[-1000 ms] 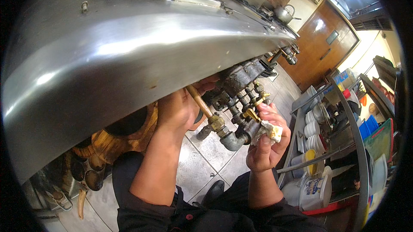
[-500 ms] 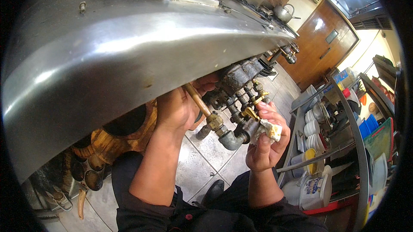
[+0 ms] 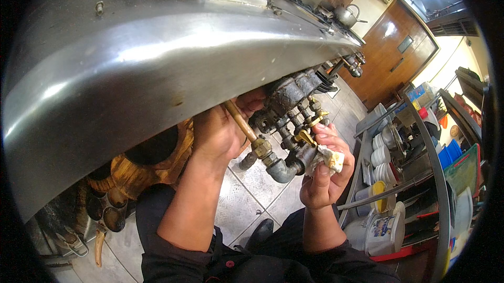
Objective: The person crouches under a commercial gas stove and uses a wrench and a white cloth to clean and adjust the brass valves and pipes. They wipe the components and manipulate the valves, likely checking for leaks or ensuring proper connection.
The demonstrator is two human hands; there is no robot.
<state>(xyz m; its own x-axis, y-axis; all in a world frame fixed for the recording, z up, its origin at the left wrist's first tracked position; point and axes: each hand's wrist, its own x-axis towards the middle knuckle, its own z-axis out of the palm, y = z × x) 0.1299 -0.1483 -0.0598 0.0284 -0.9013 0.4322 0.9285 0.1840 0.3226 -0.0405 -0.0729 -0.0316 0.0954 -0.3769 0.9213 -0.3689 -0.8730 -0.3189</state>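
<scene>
Below the steel stove front (image 3: 131, 83) hangs a cluster of dark, grimy gas pipes and valves (image 3: 291, 94) with brass levers (image 3: 304, 137). My left hand (image 3: 218, 133) reaches up behind a copper pipe (image 3: 240, 120), fingers curled under the stove's edge; what they grip is hidden. The pipe runs down to a brass fitting (image 3: 262, 147) and a grey elbow (image 3: 280, 171). My right hand (image 3: 328, 178) pinches a crumpled, stained white wad (image 3: 332, 159), paper or cloth, against the right side of the valves, with fingertips beside the brass levers.
A metal rack (image 3: 436, 152) of containers and stacked white dishes (image 3: 380, 157) stands close on the right. Wooden utensils (image 3: 136, 173) lie lower left. A kettle (image 3: 346, 16) sits on the stove top. A wooden door (image 3: 394, 52) is beyond, tiled floor (image 3: 241, 204) below.
My hands stay in place around the valves, with at most a slight shift of the left one. The white wad is still in my right hand.
</scene>
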